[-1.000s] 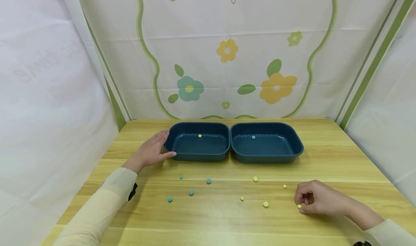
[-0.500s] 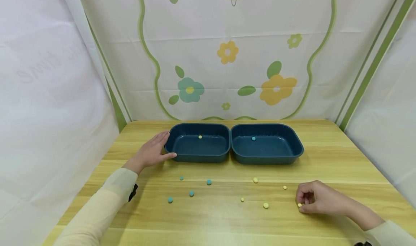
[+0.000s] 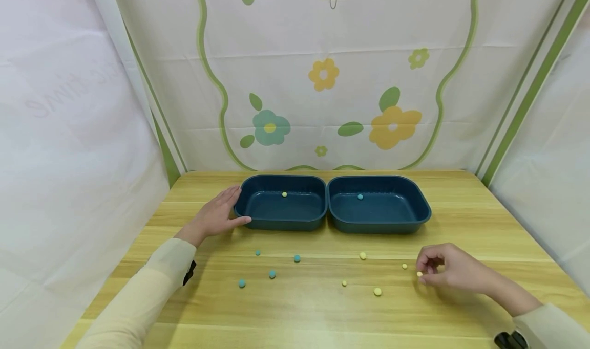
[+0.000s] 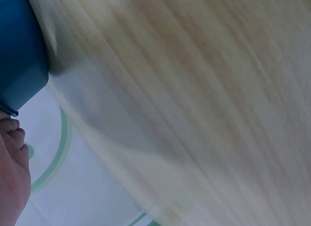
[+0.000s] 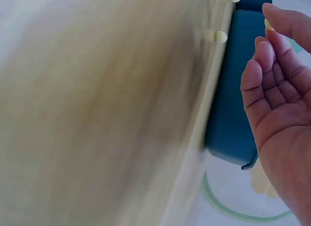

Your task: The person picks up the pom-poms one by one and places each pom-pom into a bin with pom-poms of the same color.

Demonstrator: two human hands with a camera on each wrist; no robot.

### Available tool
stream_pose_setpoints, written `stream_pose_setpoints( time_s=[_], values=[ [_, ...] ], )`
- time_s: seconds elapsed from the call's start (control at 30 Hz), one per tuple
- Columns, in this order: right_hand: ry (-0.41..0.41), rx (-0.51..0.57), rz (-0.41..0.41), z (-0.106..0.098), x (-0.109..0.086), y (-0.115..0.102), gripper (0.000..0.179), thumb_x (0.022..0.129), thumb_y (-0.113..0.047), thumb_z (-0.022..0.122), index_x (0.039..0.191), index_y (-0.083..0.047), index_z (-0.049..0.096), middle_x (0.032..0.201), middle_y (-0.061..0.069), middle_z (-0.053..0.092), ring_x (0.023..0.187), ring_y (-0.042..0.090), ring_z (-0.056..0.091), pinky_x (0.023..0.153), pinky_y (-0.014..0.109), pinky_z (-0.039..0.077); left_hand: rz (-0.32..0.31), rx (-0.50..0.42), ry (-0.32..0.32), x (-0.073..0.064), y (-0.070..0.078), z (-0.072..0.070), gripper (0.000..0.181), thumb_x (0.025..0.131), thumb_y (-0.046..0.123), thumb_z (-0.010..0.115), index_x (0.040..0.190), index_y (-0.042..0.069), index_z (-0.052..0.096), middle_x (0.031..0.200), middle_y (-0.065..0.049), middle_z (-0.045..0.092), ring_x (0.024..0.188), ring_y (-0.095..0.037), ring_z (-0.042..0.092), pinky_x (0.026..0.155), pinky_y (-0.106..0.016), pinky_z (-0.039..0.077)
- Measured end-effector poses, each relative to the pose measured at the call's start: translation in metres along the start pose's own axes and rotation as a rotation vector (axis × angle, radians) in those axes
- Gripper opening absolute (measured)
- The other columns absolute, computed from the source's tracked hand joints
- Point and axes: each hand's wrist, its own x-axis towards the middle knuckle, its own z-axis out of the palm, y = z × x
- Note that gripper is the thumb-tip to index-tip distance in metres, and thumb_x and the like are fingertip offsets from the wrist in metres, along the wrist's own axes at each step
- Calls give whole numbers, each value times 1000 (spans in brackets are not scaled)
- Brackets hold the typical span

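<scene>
Between thumb and index finger, my right hand [image 3: 449,269] pinches a small yellow ball [image 3: 419,274], held just above the table at the right. In the right wrist view the same yellow ball [image 5: 268,25] shows at the thumb tip, the other fingers loosely bent. My left hand [image 3: 215,213] rests against the left end of the left dark blue tray [image 3: 281,225], fingers extended along its rim and thumb at the front corner. That tray holds one yellow ball [image 3: 284,194]. Beside it, the right dark blue tray [image 3: 380,227] holds one teal ball [image 3: 360,197].
Several teal balls [image 3: 272,274] lie on the wooden table [image 3: 304,318] in front of the left tray. Several yellow balls [image 3: 377,291] lie in front of the right tray, one close by my right hand. White printed cloth [image 3: 322,103] encloses the table's back and sides.
My right hand has lifted the yellow ball off the table and moved slightly away from me. The left hand stays in place at the left tray.
</scene>
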Motion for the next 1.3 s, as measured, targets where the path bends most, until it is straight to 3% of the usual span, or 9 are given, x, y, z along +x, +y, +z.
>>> stream_pose_setpoints(
  time_s=[0.5,0.77,1.0,1.3],
  values=[
    [103,-84,-83,-13,47,-26,24,82,0,77,87,-21,65,77,-9,60,66,9,55,59,25,48,1,2,3,0,1,-1,96,92,64,51,150,-8,23,157,-23,20,144,-35,18,117,-46,14],
    [102,-85,-142,-10,70,-29,20,82,-1,77,87,-18,66,80,-8,62,66,9,56,56,24,51,14,7,-1,-2,-1,-2,93,94,61,49,150,-8,22,157,-22,20,144,-35,17,117,-46,13],
    [120,-98,-130,-9,91,-34,19,83,-5,77,88,-21,67,80,-8,63,66,10,58,57,27,52,28,0,16,-1,-1,-1,86,99,55,45,151,-8,20,157,-23,19,144,-36,16,117,-46,12],
    [159,-77,-97,-7,125,-43,11,84,-10,77,86,-16,68,79,-5,63,68,12,57,61,26,52,44,19,48,0,-3,3,85,99,55,44,151,-8,20,156,-25,20,144,-37,17,117,-47,13]
  ],
)
